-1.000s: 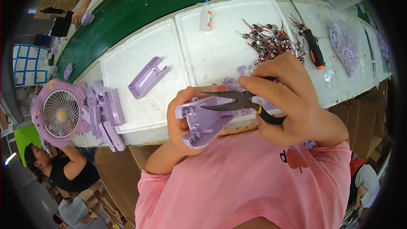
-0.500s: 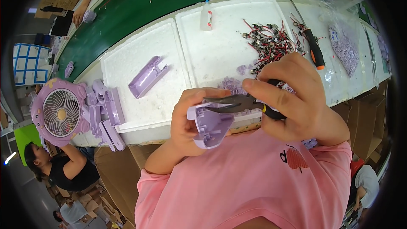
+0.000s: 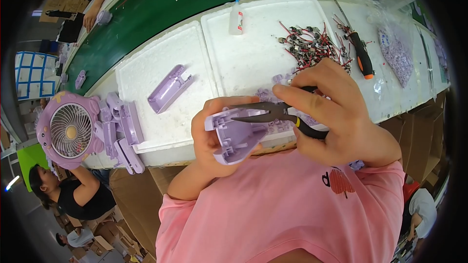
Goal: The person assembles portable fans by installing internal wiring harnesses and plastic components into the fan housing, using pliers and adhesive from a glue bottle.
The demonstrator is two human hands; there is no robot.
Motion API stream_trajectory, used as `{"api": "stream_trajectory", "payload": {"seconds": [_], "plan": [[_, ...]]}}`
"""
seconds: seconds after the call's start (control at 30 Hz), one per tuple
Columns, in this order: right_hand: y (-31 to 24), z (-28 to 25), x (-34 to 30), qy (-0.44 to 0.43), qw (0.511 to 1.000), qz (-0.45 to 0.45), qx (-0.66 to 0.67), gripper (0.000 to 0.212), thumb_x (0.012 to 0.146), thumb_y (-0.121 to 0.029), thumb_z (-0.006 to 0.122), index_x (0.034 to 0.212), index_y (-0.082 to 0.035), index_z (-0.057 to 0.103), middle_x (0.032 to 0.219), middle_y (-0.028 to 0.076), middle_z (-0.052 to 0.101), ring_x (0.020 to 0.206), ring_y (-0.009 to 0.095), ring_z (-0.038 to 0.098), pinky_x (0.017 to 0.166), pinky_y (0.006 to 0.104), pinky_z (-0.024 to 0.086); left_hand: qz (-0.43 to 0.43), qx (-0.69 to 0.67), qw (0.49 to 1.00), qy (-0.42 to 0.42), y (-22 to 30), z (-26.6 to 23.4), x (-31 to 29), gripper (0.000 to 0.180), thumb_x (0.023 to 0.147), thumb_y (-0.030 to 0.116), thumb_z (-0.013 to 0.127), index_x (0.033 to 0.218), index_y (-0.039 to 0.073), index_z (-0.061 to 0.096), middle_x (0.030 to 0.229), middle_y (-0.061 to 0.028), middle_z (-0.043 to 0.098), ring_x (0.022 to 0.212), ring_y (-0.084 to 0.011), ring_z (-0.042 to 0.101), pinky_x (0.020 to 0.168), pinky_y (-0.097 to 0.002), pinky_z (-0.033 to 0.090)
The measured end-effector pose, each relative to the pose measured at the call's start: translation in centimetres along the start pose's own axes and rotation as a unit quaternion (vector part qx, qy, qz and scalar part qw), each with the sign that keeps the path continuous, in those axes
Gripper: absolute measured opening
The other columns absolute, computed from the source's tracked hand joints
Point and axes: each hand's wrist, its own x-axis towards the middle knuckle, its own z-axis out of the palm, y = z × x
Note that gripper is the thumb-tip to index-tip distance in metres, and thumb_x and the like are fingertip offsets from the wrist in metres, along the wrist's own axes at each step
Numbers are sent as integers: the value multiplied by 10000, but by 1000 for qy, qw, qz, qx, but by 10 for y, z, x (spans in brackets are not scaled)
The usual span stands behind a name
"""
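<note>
My left hand [image 3: 202, 129] grips a lilac plastic housing [image 3: 239, 139], its hollow inner side turned toward me. In my right hand [image 3: 336, 112] are long-nose pliers [image 3: 273, 112] with black and yellow handles. Their jaws are parted and lie across the housing's upper edge; whether they touch it I cannot tell. Beyond my right hand spreads a pile of small circuit boards with red wires [image 3: 312, 48]. Small lilac plastic pieces [image 3: 280, 124] lie partly hidden behind the pliers.
A lilac trough-shaped part [image 3: 170, 89] lies on the white foam board [image 3: 195, 39]. More housings [image 3: 129, 122] and a lilac fan [image 3: 70, 131] stand left. A glue bottle [image 3: 236, 19], a screwdriver [image 3: 361, 56] and a bag of pieces [image 3: 397, 58] lie beyond. A green conveyor [image 3: 161, 14] runs behind.
The plier jaws have spread apart. My left hand has shifted slightly up and left with the housing, which has tilted a little. Parts on the conveyor have moved slightly right.
</note>
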Motion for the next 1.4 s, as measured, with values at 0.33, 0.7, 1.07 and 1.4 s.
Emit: {"api": "stream_trajectory", "payload": {"seconds": [0.33, 0.7, 1.07, 1.4], "plan": [[2, 6, -2, 13, 1000, -6, 24, 527, 511, -31, 618, 1036, 17, 626, 839, 127, 538, 667, 247, 493, 556, 330, 394, -16, 35, 999, 3, 1, 4, -4, 887, 712, -32, 732, 1384, 134, 178, 1186, -270, 476, 1038, -336, 579, 821, -396, 521], [4, 9, -6, 14, 1000, 5, 6, 506, 505, -14, 641, 1010, -1, 632, 812, 107, 541, 648, 249, 518, 540, 332, 416, -34, 6, 999, -7, -3, 2, -8, 854, 745, 25, 727, 1386, 133, 173, 1212, -288, 470, 1073, -343, 563, 846, -415, 501], [68, -28, -18, 71, 957, 276, -50, 378, 682, -98, 586, 1048, -12, 627, 845, 129, 578, 737, 276, 568, 667, 336, 452, -230, -155, 953, 119, 2, -28, -23, 741, 776, 16, 659, 1375, 31, 222, 1254, -181, 464, 1142, -296, 509, 926, -429, 440], [127, -27, -41, 88, 877, 204, -427, 303, 741, -208, 627, 1009, -74, 669, 927, 113, 625, 855, 291, 576, 749, 383, 451, -367, -436, 815, 100, 0, -31, -21, 820, 812, 420, 630, 1404, 31, 217, 1126, -147, 479, 976, -226, 526, 776, -356, 449]]}}
